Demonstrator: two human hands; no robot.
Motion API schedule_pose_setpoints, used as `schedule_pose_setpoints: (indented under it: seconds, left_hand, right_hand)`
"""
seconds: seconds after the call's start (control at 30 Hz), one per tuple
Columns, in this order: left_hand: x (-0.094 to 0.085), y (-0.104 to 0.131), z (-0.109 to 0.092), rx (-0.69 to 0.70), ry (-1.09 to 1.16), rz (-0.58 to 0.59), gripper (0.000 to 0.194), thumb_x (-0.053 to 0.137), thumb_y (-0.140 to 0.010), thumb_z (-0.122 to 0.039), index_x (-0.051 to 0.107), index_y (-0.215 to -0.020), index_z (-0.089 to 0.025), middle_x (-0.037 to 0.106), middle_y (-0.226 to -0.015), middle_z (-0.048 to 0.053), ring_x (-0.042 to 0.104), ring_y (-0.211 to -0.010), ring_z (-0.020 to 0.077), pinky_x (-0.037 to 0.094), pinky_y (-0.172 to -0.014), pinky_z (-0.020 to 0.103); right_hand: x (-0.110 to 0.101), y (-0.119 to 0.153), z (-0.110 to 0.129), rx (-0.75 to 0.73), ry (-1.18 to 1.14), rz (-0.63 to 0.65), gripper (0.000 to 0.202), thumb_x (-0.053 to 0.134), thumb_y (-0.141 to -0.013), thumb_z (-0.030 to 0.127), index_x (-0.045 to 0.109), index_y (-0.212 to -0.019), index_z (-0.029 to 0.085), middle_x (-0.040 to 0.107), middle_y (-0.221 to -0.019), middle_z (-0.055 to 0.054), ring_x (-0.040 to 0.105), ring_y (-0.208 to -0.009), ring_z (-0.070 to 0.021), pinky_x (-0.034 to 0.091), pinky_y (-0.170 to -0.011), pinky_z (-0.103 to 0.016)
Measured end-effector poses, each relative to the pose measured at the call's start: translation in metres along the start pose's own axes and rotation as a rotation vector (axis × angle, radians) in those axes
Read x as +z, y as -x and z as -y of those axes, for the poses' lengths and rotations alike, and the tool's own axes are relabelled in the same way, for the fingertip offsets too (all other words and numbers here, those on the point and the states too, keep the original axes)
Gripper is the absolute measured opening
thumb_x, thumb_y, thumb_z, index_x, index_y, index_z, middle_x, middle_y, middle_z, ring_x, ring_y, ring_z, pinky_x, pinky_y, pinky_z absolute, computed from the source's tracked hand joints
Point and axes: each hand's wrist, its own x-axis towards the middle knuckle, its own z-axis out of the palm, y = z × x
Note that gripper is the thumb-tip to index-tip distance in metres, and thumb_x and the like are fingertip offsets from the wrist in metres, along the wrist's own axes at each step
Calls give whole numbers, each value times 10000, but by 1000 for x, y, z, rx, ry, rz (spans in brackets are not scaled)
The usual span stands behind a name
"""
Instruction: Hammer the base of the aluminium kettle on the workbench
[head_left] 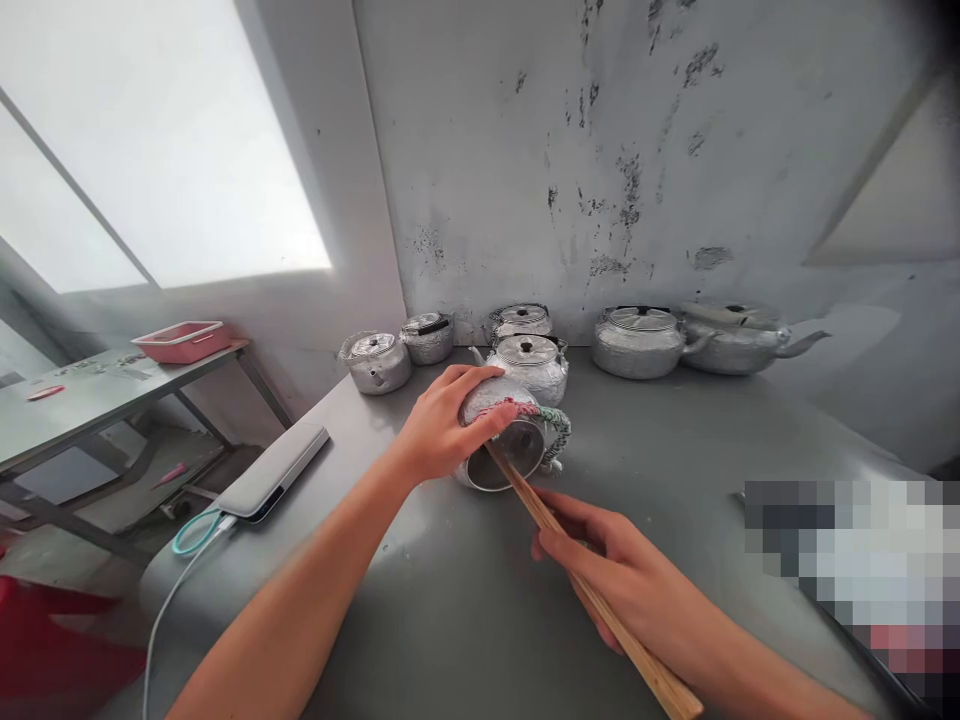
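Observation:
A silver kettle [491,400] with a red and green wrapped handle [556,428] lies tipped over on the grey table [420,600], its round opening facing me. Around its upper left side, my left hand [448,422] is closed, thumb near the opening and fingers over the body. My right hand [607,560] grips a long wooden stick [630,640] whose far end reaches into the kettle's opening. That tip is hidden inside.
Several silver kettles stand at the back, including a pair at the right [641,343]. A power bank [276,474] with a cable lies at the left. A pink basket [184,343] sits on another table. A blurred patch covers the right edge.

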Motion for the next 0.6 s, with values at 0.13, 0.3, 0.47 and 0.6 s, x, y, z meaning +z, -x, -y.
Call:
schedule_pose_setpoints:
  seconds: [0.13, 0.3, 0.47, 0.6]
  left_hand:
    - [0, 0, 0, -1, -2, 0, 470, 550, -952, -568, 591, -1349, -320, 588, -1327, 41, 562, -1236, 273, 426, -1077, 397]
    - [-1, 0, 1, 3, 2, -1, 466, 552, -954, -560, 590, -1350, -318, 588, -1323, 40, 560, -1234, 267, 418, -1083, 396]
    - [-1, 0, 1, -1, 2, 2, 474, 543, -955, -567, 590, -1350, -311, 586, -1332, 48, 556, -1241, 278, 416, -1087, 408]
    - [-1, 0, 0, -5, 2, 6, 478, 540, -958, -568, 581, -1361, -314, 583, -1337, 48, 552, -1250, 275, 415, -1089, 406]
  right_hand:
    - [1, 0, 0, -18, 1, 2, 521, 530, -964, 509, 519, -1428, 272, 619, -941, 18, 447, -414, -38, 410, -416, -221]
    - [1, 0, 2, -14, -42, 9, 500, 538, -957, 515, 543, -1395, 274, 613, -962, 10, 442, -426, -40, 411, -409, -214]
    - [0, 1, 5, -11, -47, 23, 441, 538, -954, 521, 623, -1285, 242, 589, -898, 19, 431, -413, -38, 389, -390, -207]
    - [-2, 5, 8, -30, -90, -91, 540, 580, -925, 541, 534, -1400, 289, 583, -886, 25, 433, -449, -65, 412, -387, -210]
